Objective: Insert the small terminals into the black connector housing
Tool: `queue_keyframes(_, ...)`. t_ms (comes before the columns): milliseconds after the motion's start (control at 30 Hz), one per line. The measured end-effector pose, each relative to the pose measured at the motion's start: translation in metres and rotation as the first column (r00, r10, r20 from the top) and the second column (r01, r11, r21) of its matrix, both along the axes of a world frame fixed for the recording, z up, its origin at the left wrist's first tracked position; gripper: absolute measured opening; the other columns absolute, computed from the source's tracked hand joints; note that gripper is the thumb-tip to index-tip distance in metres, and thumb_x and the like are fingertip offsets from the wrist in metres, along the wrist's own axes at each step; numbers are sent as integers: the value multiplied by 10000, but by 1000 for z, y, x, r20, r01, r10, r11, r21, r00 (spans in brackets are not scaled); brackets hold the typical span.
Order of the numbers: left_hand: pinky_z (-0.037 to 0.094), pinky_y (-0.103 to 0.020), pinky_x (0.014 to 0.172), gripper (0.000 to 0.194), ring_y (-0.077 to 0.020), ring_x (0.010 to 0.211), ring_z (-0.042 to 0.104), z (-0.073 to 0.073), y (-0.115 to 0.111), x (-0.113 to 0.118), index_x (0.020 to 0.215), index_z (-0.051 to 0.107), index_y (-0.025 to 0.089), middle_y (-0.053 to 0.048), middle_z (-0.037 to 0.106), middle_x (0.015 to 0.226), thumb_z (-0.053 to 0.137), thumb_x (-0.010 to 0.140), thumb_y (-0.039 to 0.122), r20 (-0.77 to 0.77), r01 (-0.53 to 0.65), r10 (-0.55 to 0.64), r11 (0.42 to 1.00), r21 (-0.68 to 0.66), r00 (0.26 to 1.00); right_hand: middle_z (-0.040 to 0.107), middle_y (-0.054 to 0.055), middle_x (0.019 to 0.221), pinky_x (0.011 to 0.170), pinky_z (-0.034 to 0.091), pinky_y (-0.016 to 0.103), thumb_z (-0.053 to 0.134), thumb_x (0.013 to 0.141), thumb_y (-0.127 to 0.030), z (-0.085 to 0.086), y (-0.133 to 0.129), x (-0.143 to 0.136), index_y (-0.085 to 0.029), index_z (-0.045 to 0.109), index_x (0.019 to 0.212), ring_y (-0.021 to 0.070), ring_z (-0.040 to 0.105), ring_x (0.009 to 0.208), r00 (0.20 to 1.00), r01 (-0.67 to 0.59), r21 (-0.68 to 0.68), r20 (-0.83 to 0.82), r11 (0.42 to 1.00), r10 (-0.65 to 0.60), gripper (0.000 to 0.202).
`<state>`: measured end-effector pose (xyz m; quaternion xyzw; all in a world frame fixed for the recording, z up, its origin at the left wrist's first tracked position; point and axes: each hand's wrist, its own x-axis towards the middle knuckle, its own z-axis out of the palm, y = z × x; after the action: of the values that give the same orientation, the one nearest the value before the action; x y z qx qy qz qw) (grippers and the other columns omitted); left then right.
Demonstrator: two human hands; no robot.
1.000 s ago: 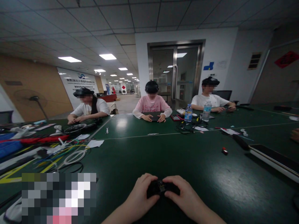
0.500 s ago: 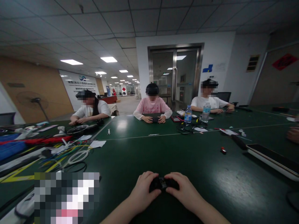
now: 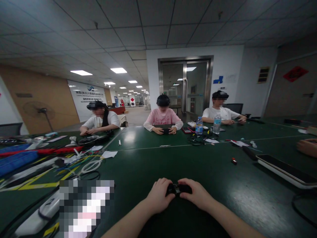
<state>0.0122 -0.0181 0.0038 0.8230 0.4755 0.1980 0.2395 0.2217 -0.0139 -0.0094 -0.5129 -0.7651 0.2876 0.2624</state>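
Observation:
A small black object (image 3: 177,188) with a shiny middle part lies between my two hands, low over the green table (image 3: 138,165). My left hand (image 3: 160,195) grips its left end between thumb and fingers. Its right end is held by my right hand (image 3: 194,193) in the same way. The fingers hide both ends, and I cannot make out exactly what the object is.
Cables (image 3: 91,166), a power strip (image 3: 37,215) and blue trays (image 3: 17,162) crowd the left side. At the right are a white-edged device (image 3: 284,170) and a small red item (image 3: 234,161). Two bottles (image 3: 199,125) stand farther back. Three people sit across the table.
The view has shifted, so the table items sit farther right on the left side and the ceiling shows more. Both hands still hold the black object and appear slightly farther right and higher.

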Motion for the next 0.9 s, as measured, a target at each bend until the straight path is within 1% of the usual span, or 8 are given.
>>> queue_keyframes(100,368,-418,908,336,-275,1037,477,2,5,0,1090,564,209,-76,547,1117,604,759,250,-5,19,-19,1000,-7,1000,653,5,1112,936,417,370,664,716,-272,0,2,1,-260,598,1119,223,574,1071,1000,-8,1,7,1000,8,409)
queue_keyframes(233,370,-382,904,336,-256,1018,477,-3,8,-4,1080,558,212,-68,551,1099,621,755,267,9,85,-85,995,47,996,649,28,1118,948,405,371,658,717,-270,-4,3,1,-246,602,1123,231,571,1062,1000,-3,9,12,1000,3,410)
queue_keyframes(400,374,-361,898,347,-246,1015,478,-5,7,-7,1094,546,221,-63,546,1109,622,758,267,29,87,-88,996,29,996,647,10,1116,935,408,362,651,723,-261,-5,4,2,-290,604,1121,230,571,1053,1000,-22,-3,-3,1000,22,402)
queue_keyframes(467,381,-358,888,360,-248,1008,481,-5,6,-7,1100,548,224,-60,548,1101,630,751,261,32,80,-80,997,10,996,654,2,1097,927,408,365,645,729,-261,-4,2,3,-306,621,1091,232,573,1044,1000,-26,-3,-5,1000,26,366)
queue_keyframes(567,362,-371,926,475,-258,1040,468,-6,6,-9,1177,515,223,-72,534,1146,656,726,257,51,72,-71,997,-9,996,663,-5,1088,934,396,375,633,738,-236,-1,-1,3,-328,639,1062,235,572,1042,999,-43,21,-1,999,43,337)
queue_keyframes(633,355,-374,938,534,-260,1059,459,-7,6,-10,1221,487,228,-76,524,1172,666,719,260,68,78,-76,997,-16,995,668,3,1088,936,393,375,629,744,-233,1,-4,2,-322,648,1050,234,574,1041,998,-56,39,-13,998,56,320)
queue_keyframes(767,378,-354,889,421,-243,1013,480,-8,8,-10,1139,542,238,-57,549,1117,650,733,239,67,95,-93,995,-16,993,668,10,1100,943,384,384,669,713,-243,5,-6,0,-325,658,1035,239,564,1060,996,-86,49,-8,995,86,333)
queue_keyframes(900,389,-337,852,369,-232,974,489,-6,7,-8,1075,554,232,-50,556,1078,653,720,225,56,90,-90,996,-5,994,654,22,1126,943,374,407,701,694,-288,6,-6,-3,-330,674,1006,260,547,1087,998,-63,40,32,997,62,316)
